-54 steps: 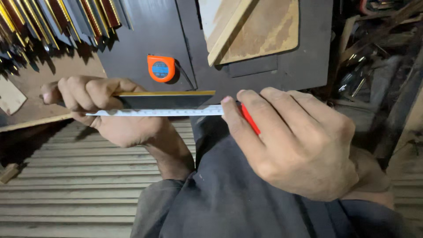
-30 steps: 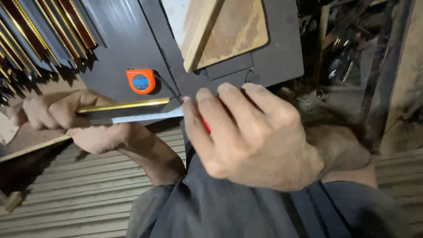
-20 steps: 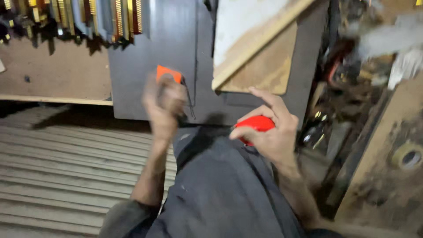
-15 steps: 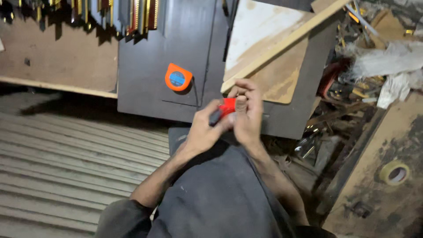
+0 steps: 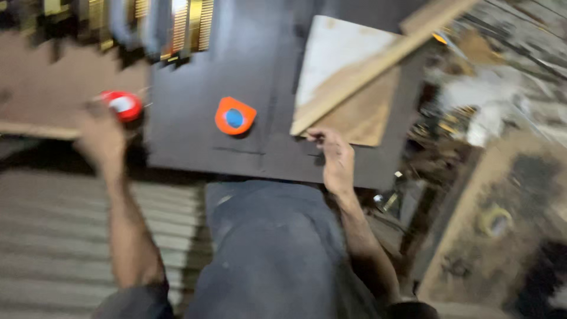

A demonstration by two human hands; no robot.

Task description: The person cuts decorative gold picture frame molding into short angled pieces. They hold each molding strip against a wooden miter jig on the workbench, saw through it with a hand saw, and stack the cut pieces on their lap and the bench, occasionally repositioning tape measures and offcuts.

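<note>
On the far left of the head view, the left hand [image 5: 101, 134] is stretched out w/ its fingers wrapped round a small red tape measure [image 5: 122, 106], held at the edge of a brown board [image 5: 41, 88] just beside the dark panel [image 5: 195, 124]. A second tape measure, orange w/ a blue centre [image 5: 234, 116], lies flat on that dark panel, well apart from both hands. Near the middle, the right hand [image 5: 335, 158] is laid on the panel at the lower corner of a pale wooden board [image 5: 354, 77], which rests tilted across the panel's right part; the fingertips are curled together (what they pinch, if anything, cannot be told, since the frame is blurred by motion). A row of striped strips [image 5: 177, 26] is seen along the top edge. Below the panel, the person's dark trousers [image 5: 271, 248] fill the centre, w/ ribbed sheet flooring [image 5: 53, 236] to the left and scattered clutter [image 5: 496, 218] to the right.
</note>
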